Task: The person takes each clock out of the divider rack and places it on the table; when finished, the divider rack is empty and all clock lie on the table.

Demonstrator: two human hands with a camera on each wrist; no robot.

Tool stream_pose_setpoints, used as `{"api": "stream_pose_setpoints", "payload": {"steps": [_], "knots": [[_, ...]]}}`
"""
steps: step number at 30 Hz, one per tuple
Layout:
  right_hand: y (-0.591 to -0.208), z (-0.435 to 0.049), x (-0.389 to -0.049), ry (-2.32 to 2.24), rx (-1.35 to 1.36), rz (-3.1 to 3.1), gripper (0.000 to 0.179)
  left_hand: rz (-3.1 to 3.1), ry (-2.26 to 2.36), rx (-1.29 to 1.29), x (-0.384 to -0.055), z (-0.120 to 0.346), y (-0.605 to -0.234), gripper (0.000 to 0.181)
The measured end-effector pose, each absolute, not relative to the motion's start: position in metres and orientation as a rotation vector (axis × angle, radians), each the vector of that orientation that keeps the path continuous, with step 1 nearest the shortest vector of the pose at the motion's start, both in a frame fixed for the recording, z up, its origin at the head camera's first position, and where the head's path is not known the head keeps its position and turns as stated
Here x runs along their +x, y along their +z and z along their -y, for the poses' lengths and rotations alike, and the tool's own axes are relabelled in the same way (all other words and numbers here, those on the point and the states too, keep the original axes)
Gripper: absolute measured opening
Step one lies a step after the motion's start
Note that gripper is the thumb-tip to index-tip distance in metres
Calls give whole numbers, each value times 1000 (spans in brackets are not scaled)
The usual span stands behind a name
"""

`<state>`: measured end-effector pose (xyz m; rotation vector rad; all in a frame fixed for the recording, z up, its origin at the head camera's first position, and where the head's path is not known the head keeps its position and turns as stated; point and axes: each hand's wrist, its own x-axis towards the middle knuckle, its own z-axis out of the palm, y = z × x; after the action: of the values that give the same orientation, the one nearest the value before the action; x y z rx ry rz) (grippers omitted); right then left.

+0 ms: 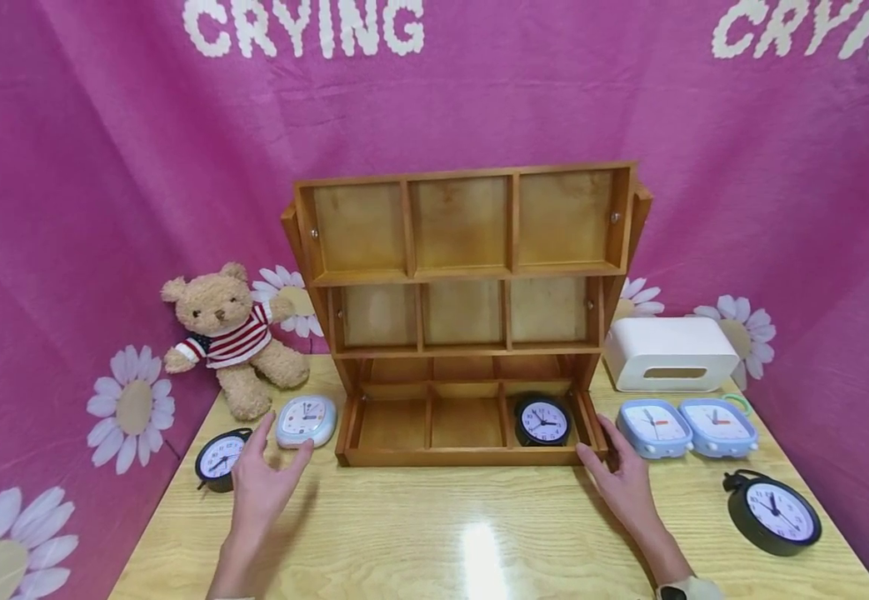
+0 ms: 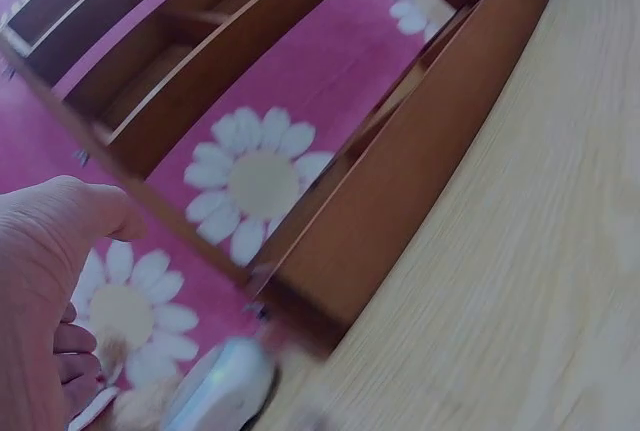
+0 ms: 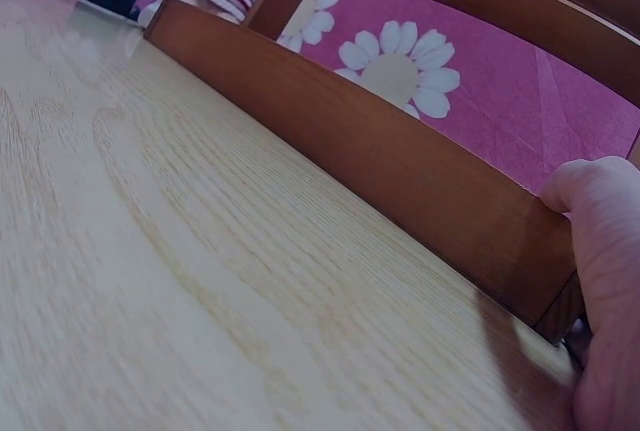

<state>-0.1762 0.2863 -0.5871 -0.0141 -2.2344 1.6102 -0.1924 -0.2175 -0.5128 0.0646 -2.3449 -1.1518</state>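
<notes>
A three-tier wooden shelf (image 1: 464, 457) with divided compartments stands mid-table in the head view. One black round alarm clock (image 1: 542, 422) sits in its bottom right compartment. My right hand (image 1: 624, 483) holds the shelf's front right corner, thumb over the front board (image 3: 400, 161) and fingers along the outer side. To the left, my left hand (image 1: 263, 487) is spread with nothing in it. It is between a black alarm clock (image 1: 220, 458), which it partly covers, and a pale blue-white square clock (image 1: 307, 419) by its thumb. The left wrist view shows the thumb apart from the shelf.
A teddy bear (image 1: 233, 333) in a striped shirt sits at the back left. On the right are two light blue clocks (image 1: 655, 428), a white tissue box (image 1: 670, 354) and another black clock (image 1: 773, 512). A pink daisy cloth (image 1: 464, 108) hangs behind.
</notes>
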Motion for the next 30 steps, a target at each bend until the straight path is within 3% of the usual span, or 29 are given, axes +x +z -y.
{"api": "stream_pose_setpoints", "payload": {"steps": [30], "knots": [[-590,-288,-177,1563,-46,2279,62,2422,-1352,-280,-214,114,-514,69]]}}
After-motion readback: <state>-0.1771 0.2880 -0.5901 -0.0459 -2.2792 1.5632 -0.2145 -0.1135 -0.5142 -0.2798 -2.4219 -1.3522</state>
